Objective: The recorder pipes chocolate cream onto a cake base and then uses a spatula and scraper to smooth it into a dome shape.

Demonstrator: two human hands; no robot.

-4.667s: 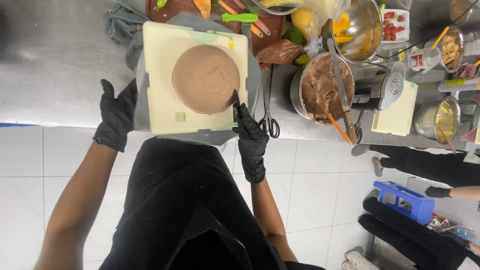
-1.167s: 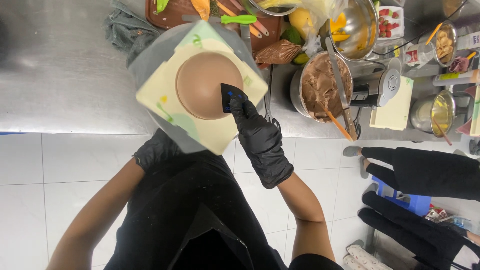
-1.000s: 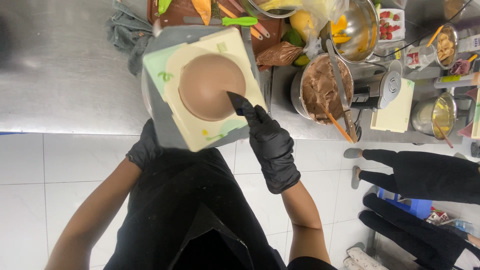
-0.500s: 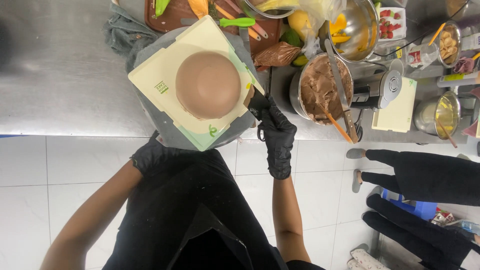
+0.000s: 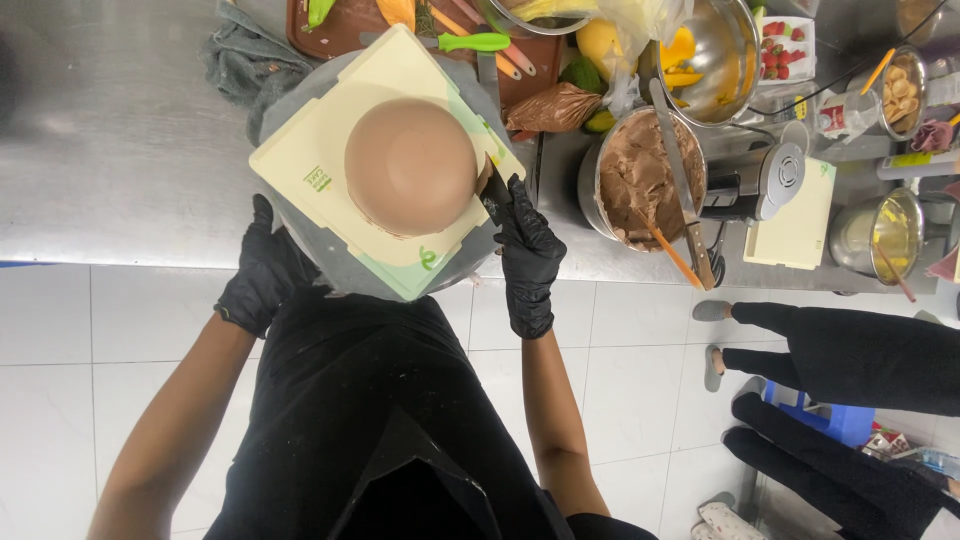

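Right hand (image 5: 527, 250): black glove, fingers curled round a small dark scraper (image 5: 494, 205), pressing its edge to the cake's right side
Left hand (image 5: 262, 275): black glove, fingers wrapped over the lower-left rim of the turntable (image 5: 330, 275), thumb up against it
Cake (image 5: 412, 167): smooth brown dome, between the two hands and above them, touching the scraper
Board (image 5: 305, 165): cream square under the cake, turned cornerwise on the turntable
Scraper grip: pinched between thumb and fingers, it seems; the blade is mostly hidden by the glove
Pot (image 5: 640, 175): just right of the right hand, full of brown cream, a long spatula (image 5: 677, 175) lying across it
Knife (image 5: 470, 43): green handle, above the right hand on a brown chopping board (image 5: 340, 30)
Cloth (image 5: 245, 60): grey, above the left hand on the steel counter (image 5: 110, 150)
Other person (image 5: 860, 355): black sleeve, well right of the right hand
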